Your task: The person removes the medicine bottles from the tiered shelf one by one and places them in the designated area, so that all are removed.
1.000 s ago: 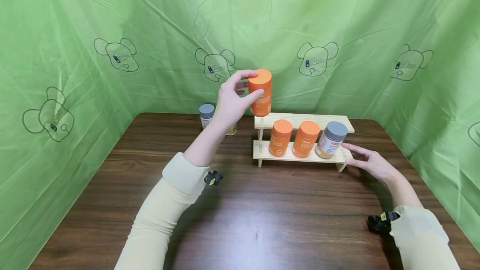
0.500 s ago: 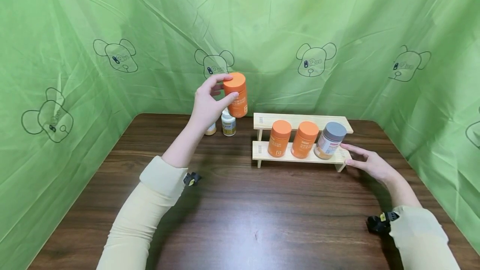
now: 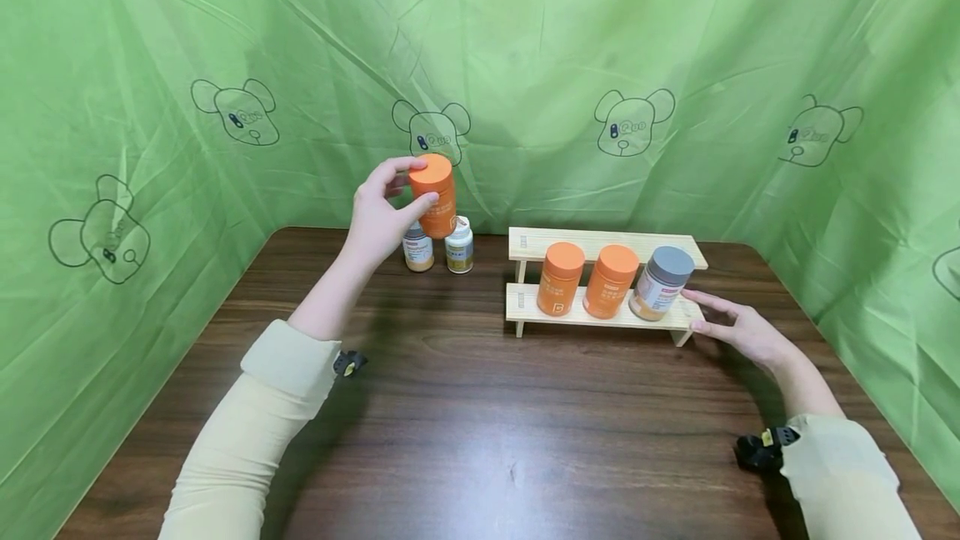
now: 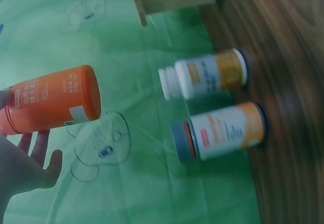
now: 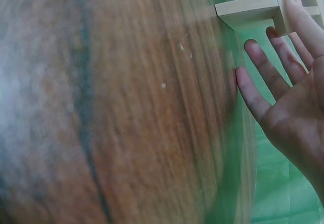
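Observation:
My left hand (image 3: 378,202) holds an orange supplement jar (image 3: 433,198) in the air, fingers on the lid and thumb on the side. In the head view the jar overlaps two bottles behind it: a grey-capped one (image 3: 418,250) and a white one (image 3: 460,248). Both show fully in the left wrist view, where the white bottle (image 4: 207,75) has a ridged neck. My right hand (image 3: 746,332) rests against the right end of a two-tier wooden rack (image 3: 600,243), fingers mostly straight. On the rack's lower tier stand two orange jars (image 3: 560,280) and a grey-lidded jar (image 3: 662,283).
The dark wooden table (image 3: 480,407) stretches in front of the rack. Green fabric (image 3: 525,48) with bear-head drawings hangs around the back and sides. A small black camera sits at each wrist, the right wrist camera (image 3: 761,448) close to the tabletop.
My left hand has carried the orange jar leftward from over the rack's upper tier to over the two bottles, sinking slightly. The right hand and the rack have stayed in place.

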A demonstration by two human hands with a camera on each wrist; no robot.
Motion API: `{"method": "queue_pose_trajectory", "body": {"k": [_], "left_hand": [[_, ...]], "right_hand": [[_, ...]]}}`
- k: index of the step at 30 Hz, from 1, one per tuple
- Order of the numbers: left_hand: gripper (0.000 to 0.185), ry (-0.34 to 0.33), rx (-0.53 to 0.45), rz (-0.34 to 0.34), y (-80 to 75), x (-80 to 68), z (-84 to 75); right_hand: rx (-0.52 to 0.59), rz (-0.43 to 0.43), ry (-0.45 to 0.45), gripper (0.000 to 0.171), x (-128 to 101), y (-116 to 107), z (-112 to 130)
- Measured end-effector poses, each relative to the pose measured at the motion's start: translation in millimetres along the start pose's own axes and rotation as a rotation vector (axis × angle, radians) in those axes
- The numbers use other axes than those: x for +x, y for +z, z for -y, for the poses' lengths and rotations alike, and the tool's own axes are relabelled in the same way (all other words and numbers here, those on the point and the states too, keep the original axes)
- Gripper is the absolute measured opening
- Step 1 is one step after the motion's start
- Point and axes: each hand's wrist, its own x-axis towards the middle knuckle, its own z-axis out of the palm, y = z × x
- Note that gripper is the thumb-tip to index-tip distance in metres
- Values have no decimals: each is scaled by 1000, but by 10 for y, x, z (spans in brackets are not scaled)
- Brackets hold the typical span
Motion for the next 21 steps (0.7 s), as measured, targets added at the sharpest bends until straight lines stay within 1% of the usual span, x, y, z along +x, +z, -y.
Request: {"method": "queue_pose_trajectory", "body": {"k": [3, 4, 5, 11, 16, 21], "left_hand": [[41, 8, 17, -10, -59, 54, 243], [41, 10, 24, -12, -84, 58, 287], [41, 13, 26, -17, -105, 73, 371], [40, 26, 93, -30, -253, 58, 579], [40, -9, 135, -27, -355, 38, 707], [41, -47, 137, -39, -431, 21, 836]], "right_hand": [[-1, -1, 2, 61, -3, 3, 0], [-2, -2, 3, 61, -5, 2, 1], [0, -3, 4, 61, -7, 3, 3], [-5, -5, 4, 60, -16, 8, 32], [-55, -22, -11, 57, -24, 21, 38], [-52, -25, -28, 56, -30, 22, 39]]}}
